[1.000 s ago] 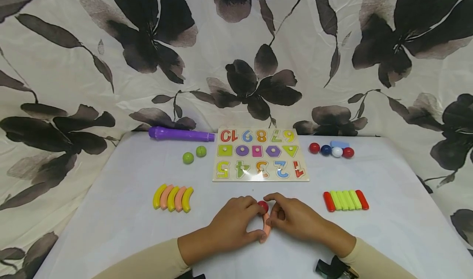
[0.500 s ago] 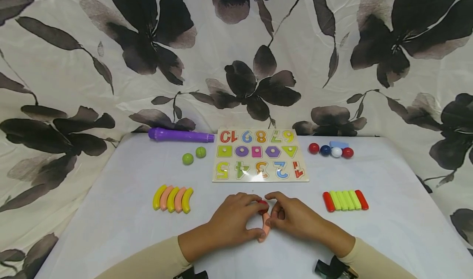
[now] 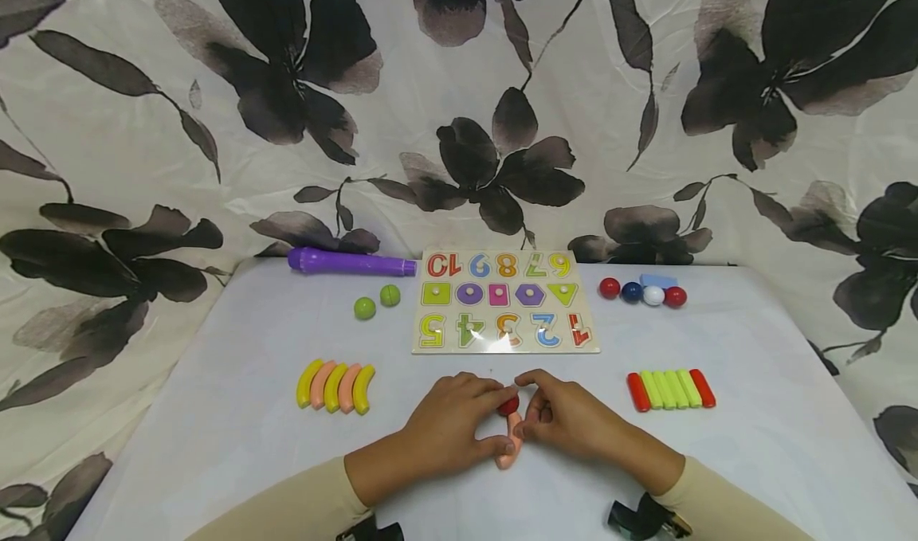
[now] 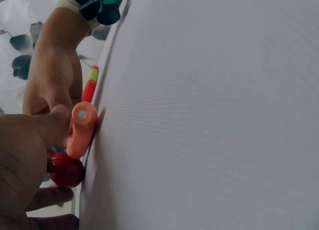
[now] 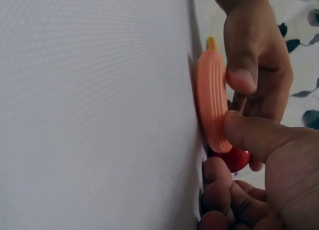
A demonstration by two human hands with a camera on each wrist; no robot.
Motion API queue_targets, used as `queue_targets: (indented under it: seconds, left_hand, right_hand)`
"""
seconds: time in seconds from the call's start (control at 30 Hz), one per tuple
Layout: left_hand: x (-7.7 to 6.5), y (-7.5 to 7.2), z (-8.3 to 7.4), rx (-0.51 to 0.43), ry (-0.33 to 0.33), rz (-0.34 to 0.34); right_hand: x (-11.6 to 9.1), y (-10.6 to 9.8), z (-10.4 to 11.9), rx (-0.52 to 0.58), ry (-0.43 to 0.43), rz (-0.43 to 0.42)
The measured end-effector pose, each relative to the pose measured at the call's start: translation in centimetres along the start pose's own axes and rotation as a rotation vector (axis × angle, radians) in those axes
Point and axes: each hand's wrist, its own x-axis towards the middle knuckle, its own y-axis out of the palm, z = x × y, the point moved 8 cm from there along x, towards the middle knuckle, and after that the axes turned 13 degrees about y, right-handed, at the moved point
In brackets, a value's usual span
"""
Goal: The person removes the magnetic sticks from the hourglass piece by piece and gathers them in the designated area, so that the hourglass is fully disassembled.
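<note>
A curved salmon-orange toy stick (image 3: 511, 445) with a pale disc in its near end lies low over the white tabletop, end-on to a red ball (image 3: 508, 405). My left hand (image 3: 455, 421) curls its fingers over the ball, while its thumb rests on the stick's near end. From the other side my right hand (image 3: 574, 421) holds the stick by its thumb, index finger stretched toward the ball's far side. The right wrist view shows that thumb (image 5: 241, 130) pressed on the ribbed stick (image 5: 212, 100), other fingers curled below. The ball (image 4: 66, 170) touches the stick's far end.
Yellow and orange curved sticks (image 3: 335, 385) lie in a row at left, red and lime straight ones (image 3: 671, 389) at right. Behind stand a number puzzle board (image 3: 505, 342), a purple toy microphone (image 3: 351, 263), green balls (image 3: 364, 308), and coloured balls (image 3: 610, 288) by a blue block (image 3: 658, 280).
The stick's near end has swung slightly left, and the red ball has shifted a little toward me. Both hands stay nearly in place.
</note>
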Motion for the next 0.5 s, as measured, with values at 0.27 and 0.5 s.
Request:
queue_targets:
  seconds: [0.27, 0.5]
  left_hand:
    - [0.5, -0.5, 0.9, -0.017, 0.012, -0.081]
    - [0.7, -0.5, 1.7, -0.072, -0.045, -0.105]
  right_hand:
    - [-0.2, 0.1, 0.4, 0.007, -0.048, -0.020]
    - [-1.0, 0.5, 1.0, -0.053, -0.124, -0.033]
